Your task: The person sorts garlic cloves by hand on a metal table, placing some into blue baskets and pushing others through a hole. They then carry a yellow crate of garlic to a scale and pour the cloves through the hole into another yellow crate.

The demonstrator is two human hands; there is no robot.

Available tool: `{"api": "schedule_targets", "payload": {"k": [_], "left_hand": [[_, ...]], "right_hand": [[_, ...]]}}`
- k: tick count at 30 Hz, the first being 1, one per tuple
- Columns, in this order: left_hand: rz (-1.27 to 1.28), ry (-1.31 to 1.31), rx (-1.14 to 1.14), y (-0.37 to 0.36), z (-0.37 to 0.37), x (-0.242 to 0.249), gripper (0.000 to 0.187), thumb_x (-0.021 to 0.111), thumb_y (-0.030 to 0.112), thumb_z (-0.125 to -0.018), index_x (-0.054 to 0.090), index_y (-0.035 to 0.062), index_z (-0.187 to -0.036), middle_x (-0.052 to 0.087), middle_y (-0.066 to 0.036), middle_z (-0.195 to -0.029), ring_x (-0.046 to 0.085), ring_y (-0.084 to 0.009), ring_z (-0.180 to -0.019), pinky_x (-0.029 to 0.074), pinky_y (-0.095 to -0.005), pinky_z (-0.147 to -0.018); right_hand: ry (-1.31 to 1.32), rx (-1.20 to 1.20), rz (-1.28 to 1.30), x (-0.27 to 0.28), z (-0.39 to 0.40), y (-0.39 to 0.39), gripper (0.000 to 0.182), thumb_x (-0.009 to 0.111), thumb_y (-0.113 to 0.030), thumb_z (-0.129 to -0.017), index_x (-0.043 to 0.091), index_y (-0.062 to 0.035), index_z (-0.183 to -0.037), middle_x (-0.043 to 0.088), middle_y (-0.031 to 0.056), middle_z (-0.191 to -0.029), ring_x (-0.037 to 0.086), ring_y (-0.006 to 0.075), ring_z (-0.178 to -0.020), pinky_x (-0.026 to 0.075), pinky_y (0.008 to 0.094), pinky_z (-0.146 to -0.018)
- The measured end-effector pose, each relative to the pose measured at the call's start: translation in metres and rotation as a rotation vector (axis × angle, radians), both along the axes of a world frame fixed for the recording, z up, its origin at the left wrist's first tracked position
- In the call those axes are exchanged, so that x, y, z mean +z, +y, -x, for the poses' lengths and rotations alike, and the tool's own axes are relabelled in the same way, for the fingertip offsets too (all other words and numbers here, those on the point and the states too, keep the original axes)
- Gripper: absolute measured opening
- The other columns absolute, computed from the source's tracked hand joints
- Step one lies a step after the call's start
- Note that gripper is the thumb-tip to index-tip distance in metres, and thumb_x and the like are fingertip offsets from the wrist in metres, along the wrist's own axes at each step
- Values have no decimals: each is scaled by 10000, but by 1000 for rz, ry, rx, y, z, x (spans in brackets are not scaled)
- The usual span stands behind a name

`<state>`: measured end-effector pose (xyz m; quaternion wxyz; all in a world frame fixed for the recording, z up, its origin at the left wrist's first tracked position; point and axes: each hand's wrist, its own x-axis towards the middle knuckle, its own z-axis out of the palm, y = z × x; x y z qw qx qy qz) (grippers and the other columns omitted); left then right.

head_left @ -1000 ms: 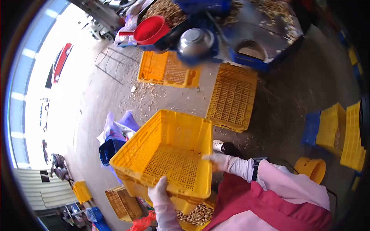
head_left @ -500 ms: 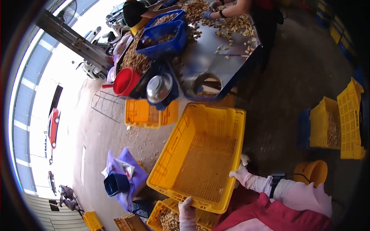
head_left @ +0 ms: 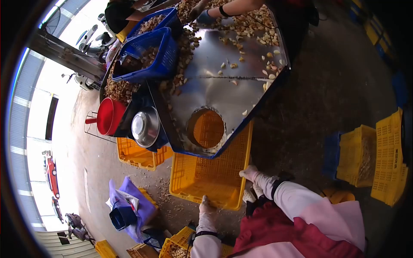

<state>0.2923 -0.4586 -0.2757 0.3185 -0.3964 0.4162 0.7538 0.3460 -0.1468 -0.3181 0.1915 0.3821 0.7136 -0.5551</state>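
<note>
A yellow perforated crate (head_left: 206,176) lies partly under the metal sorting table (head_left: 206,92), below the round hole at its near end. Through the hole the inside of the crate shows. My left hand (head_left: 207,205), gloved, grips the crate's near rim. Gloved too, my right hand (head_left: 250,173) holds its right edge. On the table are scattered pale, shell-like pieces (head_left: 269,38). Two blue baskets (head_left: 150,60) with more pieces stand on the table's left side.
A red pan (head_left: 110,116) and a metal bowl (head_left: 145,127) sit left of the hole. Another orange crate (head_left: 137,152) stands below them. Yellow crates (head_left: 387,157) are stacked at right. A lilac bag (head_left: 133,206) lies left; a co-worker's gloved hand (head_left: 205,18) is among the pieces.
The yellow crate has moved forward and now lies partly under the table's hole. Both my hands went with it and still hold its rim. The view has shifted closer to the table.
</note>
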Motion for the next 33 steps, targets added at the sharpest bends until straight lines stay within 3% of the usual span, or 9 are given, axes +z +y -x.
{"api": "schedule_targets", "payload": {"k": [5,7,9,11,13,19,23,27,33], "left_hand": [[33,-58,-76,-1,6,5,490,635,243,-994,488,113,-1444,545,-128,-1446,511,-358,-1321,425,-593,-1086],[779,-121,-372,49,13,96,588,728,239,-930,476,89,-1440,581,-152,-1374,550,-344,-1273,459,-524,-1063],[1379,195,-641,18,21,71,663,791,215,-867,469,57,-1425,624,-156,-1252,600,-323,-1169,492,-446,-1013],[1398,766,-258,32,24,86,602,802,140,-815,543,26,-1347,639,-155,-1175,621,-333,-1076,502,-409,-988],[1520,1279,-122,85,43,158,489,787,49,-774,622,17,-1234,639,-180,-1131,619,-358,-1051,500,-433,-970],[1515,1511,-135,277,115,303,233,747,25,-751,710,43,-981,669,-124,-966,620,-326,-931,504,-398,-867],[1790,1244,60,276,191,275,178,747,172,-813,714,58,-945,686,-97,-909,628,-277,-865,497,-365,-838],[715,317,267,119,308,163,394,731,327,-869,705,26,-1122,701,-98,-1117,607,-186,-980,472,-309,-872],[1159,816,-362,111,350,154,399,535,6,-950,560,-20,-1347,650,-152,-1325,605,-245,-1233,460,-339,-1055]], "right_hand": [[11,89,-52,37,-10,24,686,818,-353,-767,621,21,-1306,678,231,-1247,655,316,-1156,519,357,-973],[109,158,-121,105,-27,45,852,768,-420,-790,456,-11,-1468,538,257,-1437,550,366,-1308,460,367,-1076],[239,249,258,157,-35,94,769,728,-334,-849,437,-7,-1481,571,253,-1396,573,360,-1283,468,376,-1068],[362,331,259,235,-35,163,594,679,-251,-896,516,-11,-1414,635,195,-1306,646,288,-1156,529,357,-966],[552,366,-35,311,-17,230,472,681,-189,-888,580,-9,-1313,673,149,-1182,675,252,-1042,551,355,-892],[961,489,-1038,376,106,390,387,709,-84,-791,621,-99,-1168,648,118,-1005,616,352,-959,515,439,-868],[874,737,-1000,325,159,443,435,744,-191,-751,625,-130,-1165,645,110,-1105,588,354,-1052,470,470,-937],[712,827,-1036,315,161,433,268,732,-290,-763,681,-182,-1003,695,52,-928,662,281,-920,518,437,-833],[556,875,-997,324,162,431,242,696,-274,-794,704,-173,-1013,701,69,-896,669,300,-880,515,439,-823]]}}
